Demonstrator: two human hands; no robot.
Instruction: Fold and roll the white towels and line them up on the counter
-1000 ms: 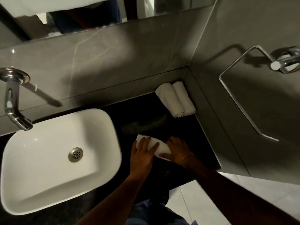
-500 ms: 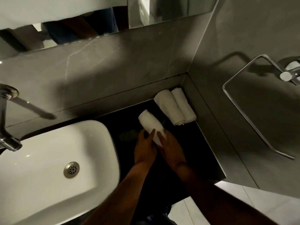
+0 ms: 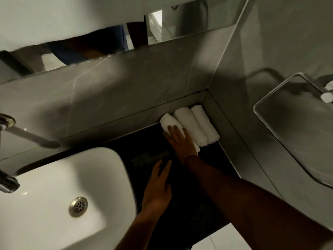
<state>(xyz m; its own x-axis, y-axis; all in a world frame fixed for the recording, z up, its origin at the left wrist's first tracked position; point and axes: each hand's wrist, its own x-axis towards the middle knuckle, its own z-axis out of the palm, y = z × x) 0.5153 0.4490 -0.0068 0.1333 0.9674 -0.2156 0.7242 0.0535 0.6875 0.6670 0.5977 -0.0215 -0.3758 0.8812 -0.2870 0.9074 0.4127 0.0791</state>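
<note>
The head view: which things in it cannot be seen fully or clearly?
- Third rolled towel: the right hand covers its near half.
- Faucet: cut off by the left edge.
- Sink: its near part runs past the bottom edge.
- Towel ring: its mount is cut off by the right edge.
- Left hand: over the dark counter; contact cannot be told.

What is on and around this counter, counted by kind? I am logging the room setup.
Rolled white towels: 3
Washbasins: 1
Taps: 1
Wall towel rings: 1
Mirrors: 1
Total: 7
</note>
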